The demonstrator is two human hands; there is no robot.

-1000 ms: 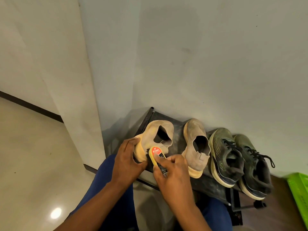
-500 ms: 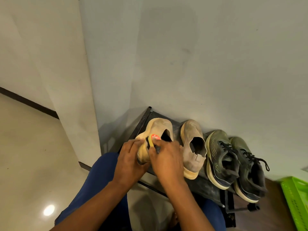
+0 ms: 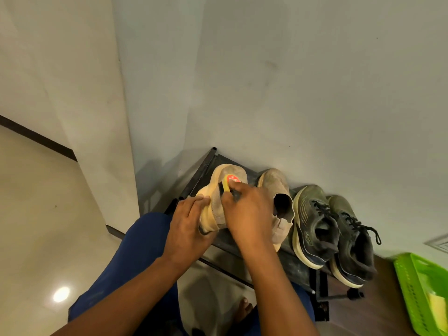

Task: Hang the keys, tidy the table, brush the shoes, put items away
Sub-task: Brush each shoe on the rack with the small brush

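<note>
The right hand (image 3: 247, 212), fingers clamped on the shoe brush (image 3: 229, 184), has slid up from heel toward toe; left hand (image 3: 191, 221) grips the beige shoe (image 3: 218, 190). Brushing is underway.

**Brush on beige shoe, rack left end**

Beige slip-on shoe (image 3: 219, 195), dusty, tipped on its side at the left end of the black shoe rack (image 3: 298, 265). Yellow brush (image 3: 229, 181) with red label lies against its upper. Second beige shoe (image 3: 276, 190) just beside; two dark green laced sneakers (image 3: 312, 226) further right, upright.
</note>
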